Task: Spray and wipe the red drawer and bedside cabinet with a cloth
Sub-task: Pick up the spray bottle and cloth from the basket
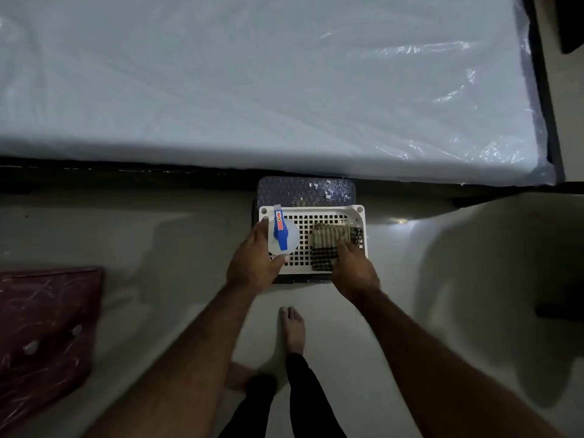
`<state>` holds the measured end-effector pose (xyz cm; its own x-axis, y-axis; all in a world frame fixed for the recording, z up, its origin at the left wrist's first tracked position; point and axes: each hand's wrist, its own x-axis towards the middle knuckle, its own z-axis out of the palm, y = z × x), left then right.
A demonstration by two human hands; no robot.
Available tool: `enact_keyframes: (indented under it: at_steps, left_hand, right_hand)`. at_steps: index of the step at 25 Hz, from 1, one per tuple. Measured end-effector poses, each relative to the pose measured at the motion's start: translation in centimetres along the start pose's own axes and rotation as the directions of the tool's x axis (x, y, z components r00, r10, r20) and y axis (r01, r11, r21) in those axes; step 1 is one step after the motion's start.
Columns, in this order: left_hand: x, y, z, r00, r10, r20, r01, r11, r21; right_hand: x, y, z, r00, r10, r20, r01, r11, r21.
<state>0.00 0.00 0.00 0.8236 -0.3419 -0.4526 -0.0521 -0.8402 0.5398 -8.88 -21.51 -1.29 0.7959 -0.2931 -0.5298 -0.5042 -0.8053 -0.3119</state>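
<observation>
While the red drawer [44,327] lay well left of the fingers — seemingly unwiped | left hand [252,263] curled round spray bottle [282,235] | right hand [354,273] rested on folded cloth [328,245], grip unclear | basket [319,210] beneath both — spraying and wiping all judged pending.

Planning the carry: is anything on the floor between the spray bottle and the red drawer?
Nothing visible. The left hand grips the spray bottle on the tray; only bare floor lies between it and the red drawer at the left.
</observation>
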Motion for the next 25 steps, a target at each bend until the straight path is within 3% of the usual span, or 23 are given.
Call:
enact_keyframes:
  at_steps: [4,7,12,17,20,25]
  left_hand:
    - [2.2,-0.2,1.1,0.998,0.005,-0.058,-0.014,0.988,-0.155]
    - [3.2,-0.6,2.4,0.995,0.001,-0.095,-0.025,0.968,-0.249]
    - [4.7,-0.2,3.9,0.997,-0.074,0.002,0.066,0.877,-0.476]
    - [5.8,0.4,4.1,0.999,-0.010,-0.033,-0.002,0.932,-0.363]
    - [5.7,0.6,4.1,0.996,-0.023,-0.082,-0.001,0.958,-0.287]
    - [5.2,1.2,4.1,0.991,-0.088,-0.096,0.026,0.859,-0.512]
  right_hand:
    - [1.7,0.7,1.2,0.999,-0.011,0.032,0.012,0.999,-0.037]
    - [2.5,0.4,2.6,0.999,-0.023,-0.041,0.020,0.998,-0.054]
    - [3.3,-1.0,5.1,0.996,0.078,-0.038,-0.082,0.990,-0.115]
    - [4.1,-2.6,6.3,0.986,0.160,-0.037,-0.164,0.968,-0.188]
    - [4.0,-2.4,5.6,0.987,0.144,-0.072,-0.150,0.984,-0.093]
    - [3.5,-1.1,2.5,0.952,0.178,-0.251,-0.107,0.956,0.273]
